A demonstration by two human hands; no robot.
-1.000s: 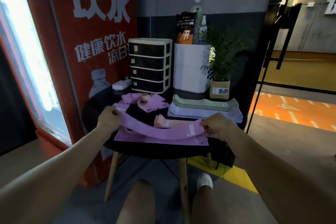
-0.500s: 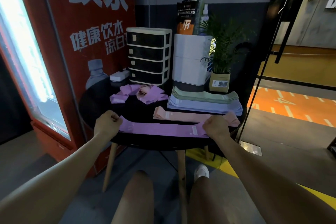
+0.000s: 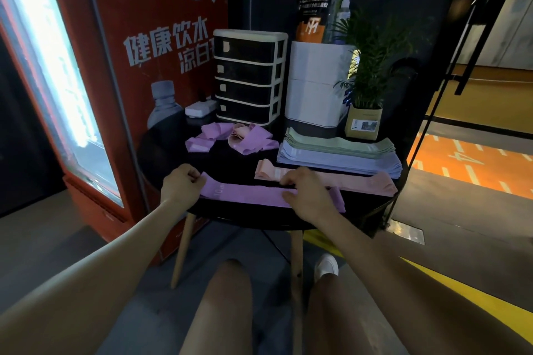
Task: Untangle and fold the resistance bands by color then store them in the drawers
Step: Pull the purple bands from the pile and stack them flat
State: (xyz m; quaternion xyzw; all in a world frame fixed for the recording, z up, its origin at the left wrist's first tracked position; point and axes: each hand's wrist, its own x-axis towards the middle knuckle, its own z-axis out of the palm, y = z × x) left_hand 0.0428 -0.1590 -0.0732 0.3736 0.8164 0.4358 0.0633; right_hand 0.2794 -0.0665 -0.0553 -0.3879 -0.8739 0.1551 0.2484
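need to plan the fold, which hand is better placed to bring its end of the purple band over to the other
Left, probably. The left hand pinches the free end of the purple band, with bare table beside it. The right hand lies partway along the band, so it can pin it there.

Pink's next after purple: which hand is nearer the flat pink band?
Right hand: it overlaps the pink band's near edge. Left hand grips the purple band's far-left end.

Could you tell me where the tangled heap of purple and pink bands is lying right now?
In the head view the tangled heap lies at the back left of the black round table, just in front of the drawer unit and left of the green and blue stack.
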